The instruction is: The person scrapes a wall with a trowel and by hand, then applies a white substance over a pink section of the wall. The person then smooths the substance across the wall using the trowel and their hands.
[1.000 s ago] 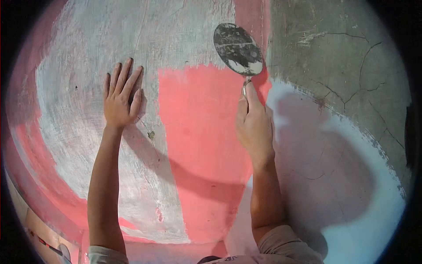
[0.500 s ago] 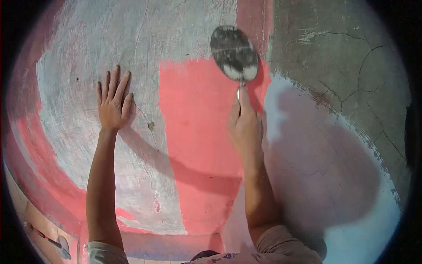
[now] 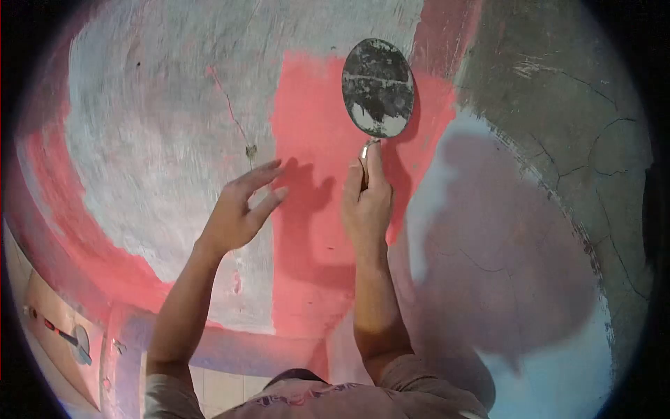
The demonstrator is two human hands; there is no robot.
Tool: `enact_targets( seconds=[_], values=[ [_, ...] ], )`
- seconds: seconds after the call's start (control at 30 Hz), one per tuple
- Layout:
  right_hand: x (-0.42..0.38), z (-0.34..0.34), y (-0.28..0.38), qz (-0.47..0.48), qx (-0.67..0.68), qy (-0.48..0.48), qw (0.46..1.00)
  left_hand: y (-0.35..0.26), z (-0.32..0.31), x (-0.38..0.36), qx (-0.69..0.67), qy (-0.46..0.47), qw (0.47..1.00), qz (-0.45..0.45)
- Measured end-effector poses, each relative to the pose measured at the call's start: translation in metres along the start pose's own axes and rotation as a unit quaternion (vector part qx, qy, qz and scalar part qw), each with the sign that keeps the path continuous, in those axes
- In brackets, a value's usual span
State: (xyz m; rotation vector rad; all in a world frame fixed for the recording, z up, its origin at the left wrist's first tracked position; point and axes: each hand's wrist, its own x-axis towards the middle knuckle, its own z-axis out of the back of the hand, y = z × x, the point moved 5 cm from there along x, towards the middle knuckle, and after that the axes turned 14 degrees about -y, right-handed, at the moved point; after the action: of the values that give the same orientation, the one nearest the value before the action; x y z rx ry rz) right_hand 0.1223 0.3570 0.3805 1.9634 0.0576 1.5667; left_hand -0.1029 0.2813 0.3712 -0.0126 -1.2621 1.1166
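Note:
My right hand (image 3: pixel 368 202) is wrapped round the handle of an oval trowel (image 3: pixel 379 87). The trowel's flat blade points up in front of the pink patch (image 3: pixel 307 105) on the wall and is smeared with dark and whitish material. A shadow falls on the pink just right of the blade. To the left, my left hand (image 3: pixel 241 213) is held out with nothing in it, fingers stretched and thumb apart. It hovers before the border between the pink and the whitish-grey wall surface (image 3: pixel 160 140), casting a shadow on the pink.
A crack with a small chipped hole (image 3: pixel 251 150) runs down the grey surface. On the right are a pale blue-white area (image 3: pixel 551 377) and a cracked dark grey area (image 3: pixel 551 63). At lower left, another trowel (image 3: pixel 80 343) with a red and black handle lies on a brownish surface.
My left hand has come off the grey wall, where it lay flat, and moved right and down. My right hand has shifted slightly left and lower with the trowel, and the view has moved.

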Motion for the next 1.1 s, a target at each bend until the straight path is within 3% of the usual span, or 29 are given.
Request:
enact_targets(
  seconds=[0.13,0.27,0.33,0.37,0.47,0.5,0.6,0.73,0.93,1.1],
  values=[
    [-0.008,0.003,-0.004,-0.071,0.119,-0.029,0.990,-0.077,-0.026,0.037,0.086,-0.102,0.969,-0.207],
    [-0.010,0.013,-0.033,-0.129,0.198,-0.023,0.971,-0.132,-0.072,0.071,0.214,-0.139,0.874,-0.414],
    [-0.013,0.021,-0.042,-0.211,0.227,0.008,0.951,-0.140,-0.106,0.094,0.234,-0.096,0.865,-0.433],
    [-0.013,0.023,-0.049,-0.208,0.214,0.034,0.954,-0.141,-0.121,0.101,0.244,-0.059,0.856,-0.452],
    [-0.014,0.037,-0.046,-0.266,0.336,0.022,0.903,-0.147,-0.142,0.110,0.312,-0.081,0.801,-0.505],
    [-0.015,0.036,-0.045,-0.247,0.390,-0.034,0.886,-0.148,-0.146,0.112,0.284,-0.082,0.813,-0.502],
    [-0.037,0.034,-0.058,-0.330,0.466,-0.039,0.820,-0.149,-0.154,0.109,0.335,-0.074,0.812,-0.473],
    [-0.042,0.026,-0.054,-0.394,0.508,-0.063,0.763,-0.140,-0.151,0.113,0.286,-0.090,0.794,-0.529],
    [0.029,0.037,-0.029,-0.311,0.475,-0.064,0.821,-0.175,-0.138,0.165,0.222,-0.152,0.811,-0.520],
    [-0.033,0.048,-0.048,-0.331,0.436,-0.055,0.835,-0.139,-0.154,0.116,0.205,-0.134,0.832,-0.497]
  ],
)
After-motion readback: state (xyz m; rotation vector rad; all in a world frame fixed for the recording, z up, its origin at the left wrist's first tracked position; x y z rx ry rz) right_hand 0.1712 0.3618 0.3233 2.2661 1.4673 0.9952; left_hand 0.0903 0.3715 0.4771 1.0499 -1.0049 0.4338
